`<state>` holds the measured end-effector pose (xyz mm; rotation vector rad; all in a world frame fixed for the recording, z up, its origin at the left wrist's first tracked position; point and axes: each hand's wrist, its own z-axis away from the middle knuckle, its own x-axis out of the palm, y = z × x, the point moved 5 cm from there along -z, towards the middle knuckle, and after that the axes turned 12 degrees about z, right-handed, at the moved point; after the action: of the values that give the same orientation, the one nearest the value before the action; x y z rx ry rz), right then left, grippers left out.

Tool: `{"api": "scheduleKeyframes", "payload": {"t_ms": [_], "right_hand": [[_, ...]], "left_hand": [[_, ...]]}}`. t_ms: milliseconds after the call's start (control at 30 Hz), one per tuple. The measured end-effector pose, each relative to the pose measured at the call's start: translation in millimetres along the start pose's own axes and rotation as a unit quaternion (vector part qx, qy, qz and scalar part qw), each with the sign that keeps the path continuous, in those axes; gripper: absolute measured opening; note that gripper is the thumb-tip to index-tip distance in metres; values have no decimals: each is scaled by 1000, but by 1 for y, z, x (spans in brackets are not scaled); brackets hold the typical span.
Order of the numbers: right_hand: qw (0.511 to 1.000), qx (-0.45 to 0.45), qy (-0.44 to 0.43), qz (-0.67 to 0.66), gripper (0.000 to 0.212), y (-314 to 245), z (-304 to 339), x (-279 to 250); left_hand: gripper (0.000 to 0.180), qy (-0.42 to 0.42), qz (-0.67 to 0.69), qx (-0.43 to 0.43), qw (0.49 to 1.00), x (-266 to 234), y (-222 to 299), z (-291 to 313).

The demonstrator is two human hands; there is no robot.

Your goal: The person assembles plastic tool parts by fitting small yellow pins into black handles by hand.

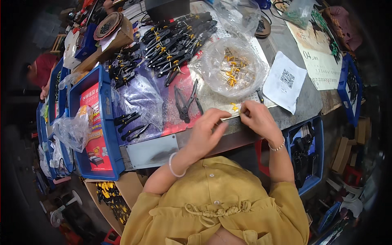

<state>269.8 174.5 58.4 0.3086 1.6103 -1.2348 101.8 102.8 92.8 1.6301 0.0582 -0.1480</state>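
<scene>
Over the table's near edge, my left hand [207, 133] is half curled, thumb and forefinger apart, with nothing visible between them. My right hand [258, 118] is beside it, its fingers closed together in a pinch; whatever they may hold is hidden. Small yellow pieces [234, 107] lie on the paper between the two hands. Just beyond stands a clear plastic-lined bowl [206, 71] holding several yellow-headed metal pins [232, 75]. A pair of black pliers or cutters [185, 102] lies spread, handles away from me, left of my hands.
A big pile of black tools with yellow parts [175, 45] covers the far left. Smaller black tools [132, 126] lie near the front. A white sheet with a square code [284, 81] lies right. Blue crates [116, 139] flank the table; a cardboard box [130, 183] stands below.
</scene>
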Motion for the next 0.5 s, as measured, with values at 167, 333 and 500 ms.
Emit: {"api": "scheduleKeyframes", "payload": {"t_ms": [167, 333, 500], "right_hand": [[979, 81, -17, -187, 11, -29, 36, -10], [926, 84, -2, -367, 6, -40, 48, -3], [828, 108, -44, -549, 13, -44, 53, 2]], "left_hand": [[21, -32, 70, 14, 997, 16, -5, 2], [17, -68, 312, -147, 936, 25, -21, 10], [15, -64, 349, -213, 910, 23, -14, 16]]}}
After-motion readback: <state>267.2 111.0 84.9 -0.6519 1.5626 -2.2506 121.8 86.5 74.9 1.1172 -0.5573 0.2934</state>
